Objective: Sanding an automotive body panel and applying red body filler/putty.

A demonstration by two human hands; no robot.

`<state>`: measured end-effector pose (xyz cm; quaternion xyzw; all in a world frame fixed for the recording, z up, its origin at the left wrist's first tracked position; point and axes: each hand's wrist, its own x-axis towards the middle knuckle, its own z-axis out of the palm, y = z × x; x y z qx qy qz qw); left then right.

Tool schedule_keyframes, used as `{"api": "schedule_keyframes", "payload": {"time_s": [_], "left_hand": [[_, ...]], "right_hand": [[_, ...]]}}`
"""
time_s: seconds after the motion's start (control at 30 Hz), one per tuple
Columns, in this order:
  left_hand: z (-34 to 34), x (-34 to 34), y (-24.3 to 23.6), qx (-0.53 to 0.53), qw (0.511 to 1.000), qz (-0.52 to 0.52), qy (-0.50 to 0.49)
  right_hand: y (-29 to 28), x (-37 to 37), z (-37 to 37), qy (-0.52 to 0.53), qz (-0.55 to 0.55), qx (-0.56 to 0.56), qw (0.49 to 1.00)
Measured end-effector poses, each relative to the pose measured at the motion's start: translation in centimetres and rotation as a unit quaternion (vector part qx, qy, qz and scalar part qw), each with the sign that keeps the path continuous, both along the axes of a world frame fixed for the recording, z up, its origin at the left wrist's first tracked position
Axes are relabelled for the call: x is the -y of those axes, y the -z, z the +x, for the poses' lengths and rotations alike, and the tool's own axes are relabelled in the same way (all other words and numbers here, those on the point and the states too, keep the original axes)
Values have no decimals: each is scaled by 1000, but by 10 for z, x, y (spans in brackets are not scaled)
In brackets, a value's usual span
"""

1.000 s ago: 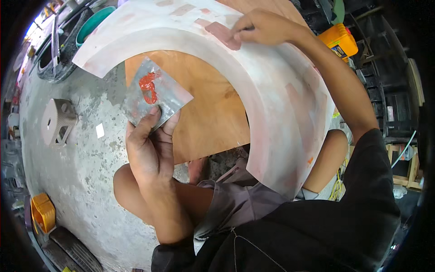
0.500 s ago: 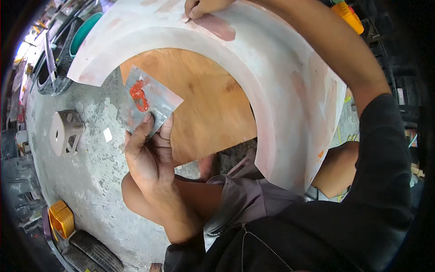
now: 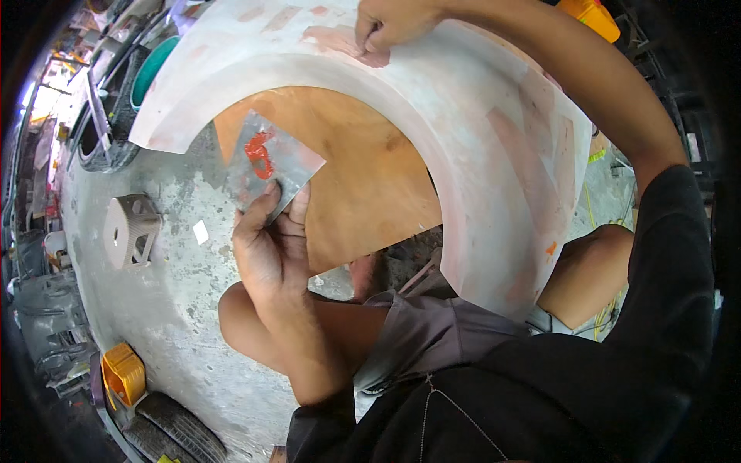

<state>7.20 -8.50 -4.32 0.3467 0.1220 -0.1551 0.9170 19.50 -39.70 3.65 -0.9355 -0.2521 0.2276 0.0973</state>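
My left hand (image 3: 270, 239) pinches a thin grey square plate (image 3: 297, 166) between thumb and fingers. A dab of red-orange putty (image 3: 260, 154) lies on its face. At the far side, my right hand (image 3: 394, 29) is closed and pressed against a curved whitish car fender panel (image 3: 471, 147), over a pinkish putty patch (image 3: 332, 38). Whatever its fingers grip is mostly hidden beneath them. Other pinkish patches mark the panel, with an orange spot near its lower right end. Through the wheel arch shows a brown wooden board (image 3: 363, 177).
On the grey concrete floor at left stand a beige stool (image 3: 131, 231) and a small white card (image 3: 201, 232). A yellow container (image 3: 123, 374) and tyres (image 3: 174, 428) lie at lower left. A green basin (image 3: 150, 73) sits far left. Another yellow container (image 3: 590, 19) is at far right.
My right hand has moved right and slightly nearer over the pinkish patch, whose left part is now uncovered. The whole view has shifted a little; my left hand still holds the plate.
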Motion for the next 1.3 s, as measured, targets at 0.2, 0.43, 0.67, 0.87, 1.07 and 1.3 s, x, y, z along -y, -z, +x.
{"api": "schedule_keyframes", "payload": {"time_s": [0.2,0.43,0.67,0.87,1.07,1.3], "left_hand": [[-4,0,-1,49,999,-5,15],[-9,2,-10,69,997,-36,20],[-15,1,-6,56,994,-92,14],[-21,31,-18,100,976,-181,62],[-42,72,-39,138,981,-115,69],[-67,120,-54,163,987,4,2]], "right_hand": [[3,0,-32,27,-3,50,998],[-24,25,-94,66,-19,-27,997],[-45,70,-195,223,392,88,888],[-17,74,-242,306,756,-23,578],[-2,55,-256,345,805,-61,478],[0,41,-253,294,815,-105,488]]}}
